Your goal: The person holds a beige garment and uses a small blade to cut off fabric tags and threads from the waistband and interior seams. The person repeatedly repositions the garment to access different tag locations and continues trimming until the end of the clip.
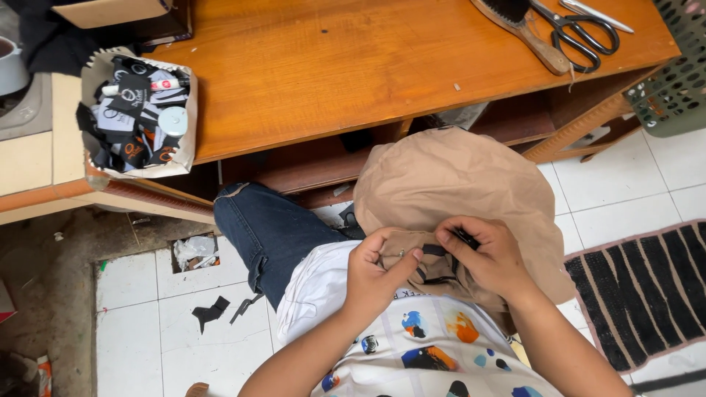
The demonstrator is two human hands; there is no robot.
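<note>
Hands (434, 265) pinching tan garment (448, 176), seemingly.

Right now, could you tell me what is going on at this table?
A seated person holds a tan garment on their lap. The left hand pinches its folded edge, and the right hand presses a small black piece against it. Scissors and a brush lie on the wooden table, beside a box of black labels.

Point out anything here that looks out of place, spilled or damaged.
Black fabric scraps lie loose on the white floor tiles. Beside them, one tile is broken open, with crumpled plastic in the hole. Both hands, the left hand and right hand, pinch the tan garment.
</note>
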